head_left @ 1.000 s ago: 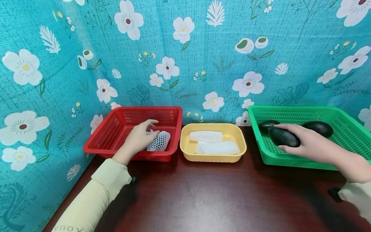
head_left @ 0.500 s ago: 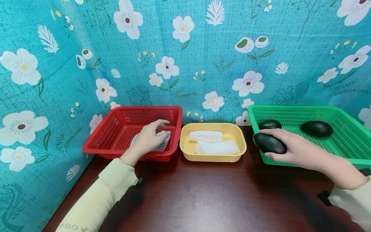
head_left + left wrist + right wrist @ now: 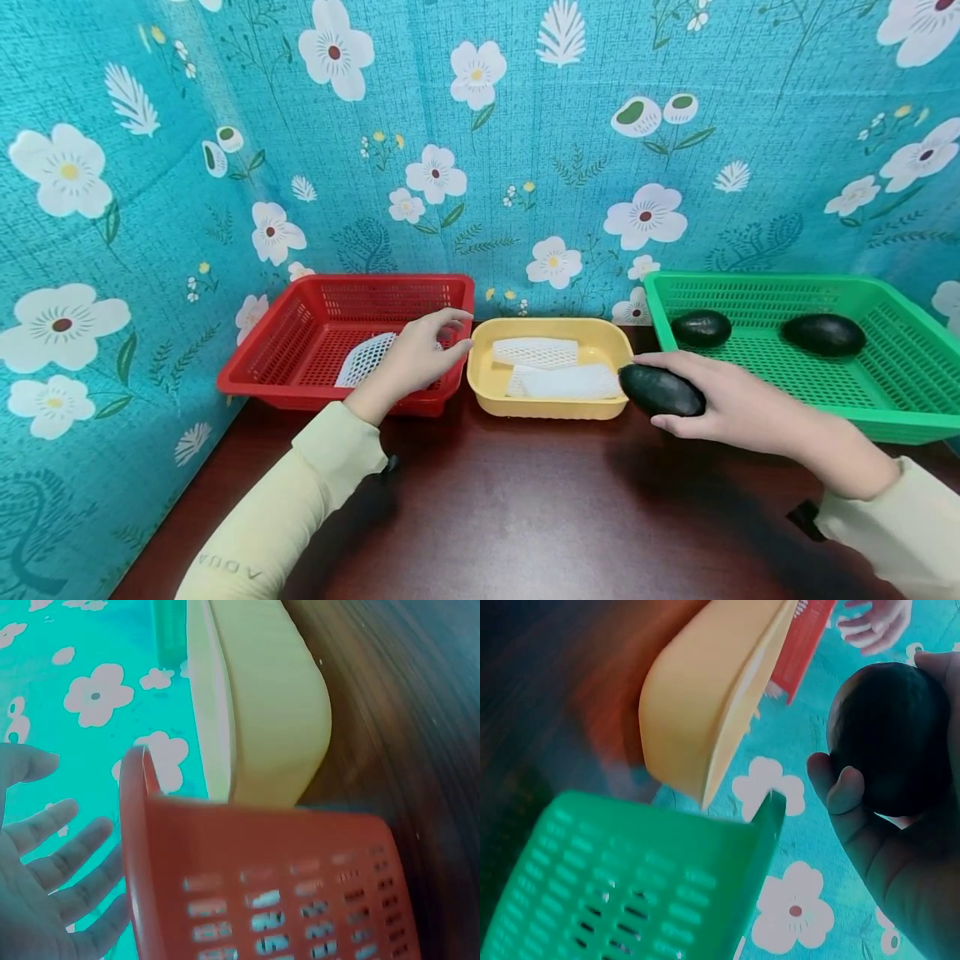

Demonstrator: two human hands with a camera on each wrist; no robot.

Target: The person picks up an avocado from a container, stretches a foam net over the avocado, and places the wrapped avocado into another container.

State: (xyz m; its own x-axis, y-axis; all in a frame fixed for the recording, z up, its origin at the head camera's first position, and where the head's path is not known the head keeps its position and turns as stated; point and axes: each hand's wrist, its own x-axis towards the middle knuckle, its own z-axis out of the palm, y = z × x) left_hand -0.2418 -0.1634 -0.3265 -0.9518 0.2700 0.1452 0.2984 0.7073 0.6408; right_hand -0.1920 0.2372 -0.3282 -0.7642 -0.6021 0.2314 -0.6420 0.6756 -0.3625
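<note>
My right hand (image 3: 738, 408) grips a dark green, nearly black oval fruit (image 3: 660, 390), fingers over its top and thumb below. It is held in the air between the green basket and the yellow tray; the right wrist view shows the fruit (image 3: 889, 739) filling the grasp. Loosely bent, my left hand (image 3: 412, 357) hovers over the right side of the red basket (image 3: 292, 362) and holds nothing. White foam netting (image 3: 363, 360) in that basket is partly hidden behind this hand. Two white foam net sleeves, one behind (image 3: 536, 352) and one in front (image 3: 573, 382), lie in the yellow tray (image 3: 551, 408).
On the right stands a green basket (image 3: 765, 367) with two more dark oval fruits, one at its left (image 3: 702, 329) and one farther right (image 3: 823, 334). A dark wooden table (image 3: 525, 500) carries the containers. Blue flowered cloth (image 3: 480, 167) hangs behind and to the left.
My right hand has carried the dark fruit left, out of the green basket to the yellow tray's right edge. My left hand has moved right, away from the netting, toward the yellow tray.
</note>
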